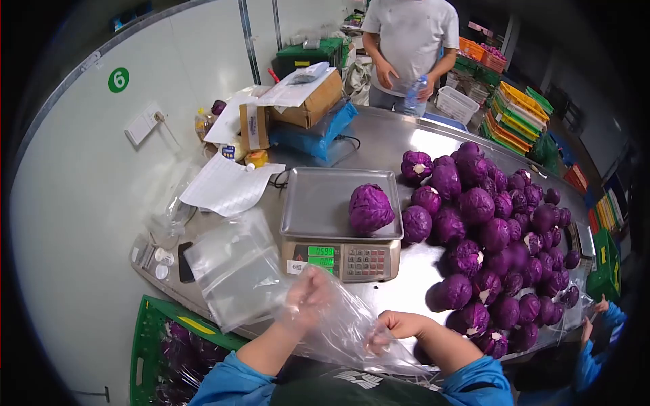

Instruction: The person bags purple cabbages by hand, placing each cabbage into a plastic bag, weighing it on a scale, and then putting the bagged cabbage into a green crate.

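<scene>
A clear plastic bag (338, 318) is stretched between my two hands, in front of the scale. My left hand (311, 292), slightly blurred, is closed on the bag's left part. The fingers of my right hand (393, 328) pinch its right side. On the metal tray of the scale (317, 203) sits one purple cabbage (370, 208), right of the tray's middle. The green display (321, 256) is lit. A stack of flat clear bags (237, 271) lies left of the scale.
Many purple cabbages (477, 206) are heaped right of the scale. A green crate (142, 352) with bagged cabbages stands lower left. Boxes and papers (230, 184) lie behind. A person (413, 47) stands across the table; another person's hands (594, 317) are at far right.
</scene>
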Tool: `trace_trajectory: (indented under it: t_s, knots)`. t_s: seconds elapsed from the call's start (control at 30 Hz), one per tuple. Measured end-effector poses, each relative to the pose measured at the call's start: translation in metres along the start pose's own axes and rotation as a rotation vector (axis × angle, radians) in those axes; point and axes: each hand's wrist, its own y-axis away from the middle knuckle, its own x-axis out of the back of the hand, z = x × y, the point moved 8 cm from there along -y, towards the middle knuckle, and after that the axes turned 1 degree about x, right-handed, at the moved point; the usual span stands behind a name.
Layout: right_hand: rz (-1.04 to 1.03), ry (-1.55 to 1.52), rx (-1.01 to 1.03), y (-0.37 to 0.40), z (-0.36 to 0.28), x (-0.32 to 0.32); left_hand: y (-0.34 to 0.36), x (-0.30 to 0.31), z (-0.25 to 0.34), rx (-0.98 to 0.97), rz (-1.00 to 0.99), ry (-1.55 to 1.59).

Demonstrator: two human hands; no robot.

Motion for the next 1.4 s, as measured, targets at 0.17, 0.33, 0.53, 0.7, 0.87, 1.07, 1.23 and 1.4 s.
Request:
trace_trajectory:
  t_s: [0.17, 0.33, 0.53, 0.7, 0.87, 1.07, 1.23, 1.4]
  knots:
    - [0.282, -1.119, 0.787, 0.029, -0.042, 0.053, 0.039, -0.07, -0.038, 0.774, -0.4, 0.606]
    - [1.08, 0.127, -0.003, 0.053, 0.016, 0.106, -0.04, 0.015, -0.044, 0.611, 0.176, 0.033]
    - [1.886, 0.946, 0.471, 0.06, -0.163, 0.218, -0.208, 0.032, -0.027, -0.056, 0.59, -0.675]
    - [1.482, 0.278, -0.124, -0.002, -0.056, 0.313, -0.245, 0.096, -0.134, 0.298, 0.463, -0.638]
    - [1.164, -0.222, 0.578, 0.013, -0.044, 0.251, -0.189, 0.033, -0.064, 0.196, 0.147, 0.043]
    - [0.966, -0.418, 0.279, 0.035, -0.025, 0.149, -0.097, -0.029, -0.035, 0.371, -0.165, 0.361]
    - [0.653, -0.107, 0.325, 0.084, -0.03, 0.11, -0.057, -0.037, 0.0, 0.541, -0.376, -0.285]
    - [0.669, 0.931, 0.219, 0.114, -0.069, 0.032, 0.008, -0.084, 0.069, -0.127, -0.452, -1.152]
